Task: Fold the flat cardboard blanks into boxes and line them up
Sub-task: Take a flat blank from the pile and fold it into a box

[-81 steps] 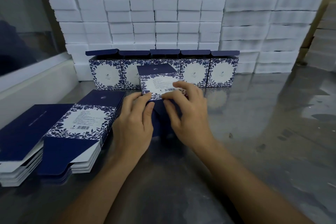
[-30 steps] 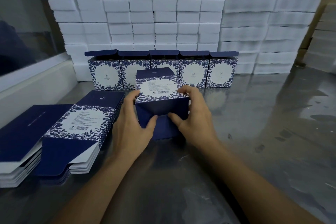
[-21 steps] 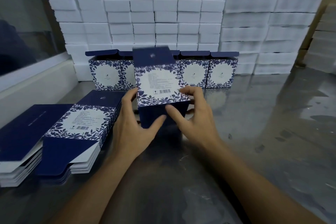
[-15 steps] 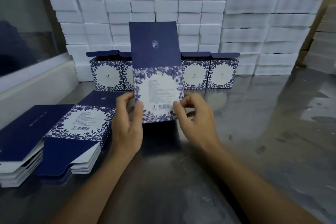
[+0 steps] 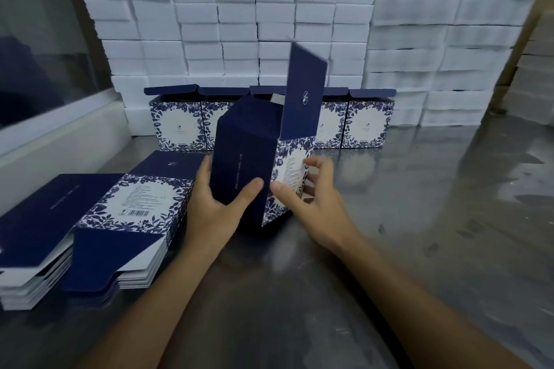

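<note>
The box (image 5: 254, 171) was lying down a sec ago; now it stands tilted mid-bench, lid flap up (bottom looks done). Left hand (image 5: 215, 204) & right hand (image 5: 311, 192) both grip it. Next: the row (image 5: 269, 120) at the back edge.

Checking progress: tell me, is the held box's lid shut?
Open: the navy floral cardboard box has its lid flap standing upright.

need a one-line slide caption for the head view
Both hands, left and right, hold a half-formed navy floral cardboard box, lid flap up, before a row of finished boxes beside stacked flat blanks.
</note>
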A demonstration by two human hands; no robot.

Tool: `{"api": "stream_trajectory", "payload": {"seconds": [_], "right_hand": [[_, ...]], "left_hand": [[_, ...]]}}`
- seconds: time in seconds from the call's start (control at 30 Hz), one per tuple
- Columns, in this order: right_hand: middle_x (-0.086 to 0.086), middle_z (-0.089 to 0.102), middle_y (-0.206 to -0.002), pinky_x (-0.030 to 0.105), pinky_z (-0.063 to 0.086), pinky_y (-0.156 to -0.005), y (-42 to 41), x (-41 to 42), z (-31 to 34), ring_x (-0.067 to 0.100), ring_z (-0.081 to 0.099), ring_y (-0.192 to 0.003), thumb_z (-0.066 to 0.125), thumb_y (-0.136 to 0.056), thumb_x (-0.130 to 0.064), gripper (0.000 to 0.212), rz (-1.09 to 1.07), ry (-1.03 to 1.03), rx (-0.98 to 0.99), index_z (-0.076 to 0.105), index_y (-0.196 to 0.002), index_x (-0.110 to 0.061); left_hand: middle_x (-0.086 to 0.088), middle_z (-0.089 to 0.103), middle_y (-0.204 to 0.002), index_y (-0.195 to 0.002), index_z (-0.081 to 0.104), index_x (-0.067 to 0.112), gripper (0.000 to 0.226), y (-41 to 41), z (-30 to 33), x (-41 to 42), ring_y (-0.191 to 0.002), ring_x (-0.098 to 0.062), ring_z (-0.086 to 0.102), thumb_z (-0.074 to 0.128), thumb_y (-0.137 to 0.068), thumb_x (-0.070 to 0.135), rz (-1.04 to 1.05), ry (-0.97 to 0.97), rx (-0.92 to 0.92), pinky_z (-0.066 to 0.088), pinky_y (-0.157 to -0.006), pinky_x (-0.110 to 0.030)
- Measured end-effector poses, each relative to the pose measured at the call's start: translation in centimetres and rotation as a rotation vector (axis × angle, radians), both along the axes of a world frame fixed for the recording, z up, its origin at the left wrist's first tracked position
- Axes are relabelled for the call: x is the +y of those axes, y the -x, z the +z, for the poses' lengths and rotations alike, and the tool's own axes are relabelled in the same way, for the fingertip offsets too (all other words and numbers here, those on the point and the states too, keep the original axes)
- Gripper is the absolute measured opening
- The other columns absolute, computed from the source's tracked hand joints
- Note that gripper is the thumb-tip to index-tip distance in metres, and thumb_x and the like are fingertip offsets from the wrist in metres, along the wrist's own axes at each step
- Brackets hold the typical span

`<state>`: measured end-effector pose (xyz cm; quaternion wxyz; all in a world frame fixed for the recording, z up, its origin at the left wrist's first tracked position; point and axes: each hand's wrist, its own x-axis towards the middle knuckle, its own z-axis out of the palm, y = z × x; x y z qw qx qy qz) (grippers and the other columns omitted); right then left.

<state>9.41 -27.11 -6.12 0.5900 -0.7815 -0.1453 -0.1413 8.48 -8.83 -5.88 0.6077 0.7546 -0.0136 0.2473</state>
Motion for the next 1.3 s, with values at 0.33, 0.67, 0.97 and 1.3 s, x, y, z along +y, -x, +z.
{"api": "stream_trajectory", "payload": {"seconds": [0.33, 0.67, 0.97, 1.3], "right_hand": [[-0.006, 0.067, -0.131, 0.033, 0.051, -0.099, -0.2, -0.1, 0.3, 0.014, 0.063, -0.122, 0.055, -0.095, -0.057, 0.050, 0.212, -0.340, 0.084, 0.057, -0.134, -0.027], [-0.002, 0.069, -0.108, 0.026, 0.054, -0.085, -0.7, -0.5, 0.6, 0.009, 0.066, -0.100, 0.050, -0.105, -0.029, 0.012, -0.126, -0.217, 0.063, 0.060, -0.107, -0.022], [-0.003, 0.058, -0.057, 0.016, 0.045, -0.052, -0.7, -0.5, 1.5, 0.007, 0.054, -0.053, 0.044, -0.104, -0.046, 0.049, -0.198, -0.425, 0.155, 0.055, -0.069, -0.015], [-0.003, 0.045, -0.046, 0.019, 0.036, -0.041, -1.0, -1.1, 1.6, 0.013, 0.041, -0.043, 0.048, -0.104, -0.035, 0.050, -0.174, -0.493, 0.314, 0.045, -0.058, -0.017]], "left_hand": [[-0.009, 0.061, -0.111, -0.103, 0.049, 0.019, 0.057, 0.9, 0.6, -0.1, -0.109, -0.025, 0.062, 0.075, -0.067, 0.054, -0.225, 0.085, -0.058, 0.047, -0.099, -0.056], [0.001, 0.041, -0.110, -0.103, 0.036, 0.020, 0.075, 1.2, 0.4, -0.5, -0.104, -0.015, 0.045, 0.079, -0.053, 0.056, -0.044, -0.318, -0.183, 0.039, -0.092, -0.022], [-0.012, 0.021, -0.154, -0.116, 0.032, 0.017, 0.089, 0.8, 0.7, 0.0, -0.143, -0.027, 0.025, 0.093, -0.052, 0.032, -0.018, -0.659, -0.426, 0.022, -0.113, -0.017], [-0.008, 0.022, -0.155, -0.117, 0.032, 0.017, 0.089, 0.7, 1.0, 0.2, -0.144, -0.028, 0.025, 0.091, -0.052, 0.034, -0.023, -0.760, -0.484, 0.032, -0.095, -0.018]]}}
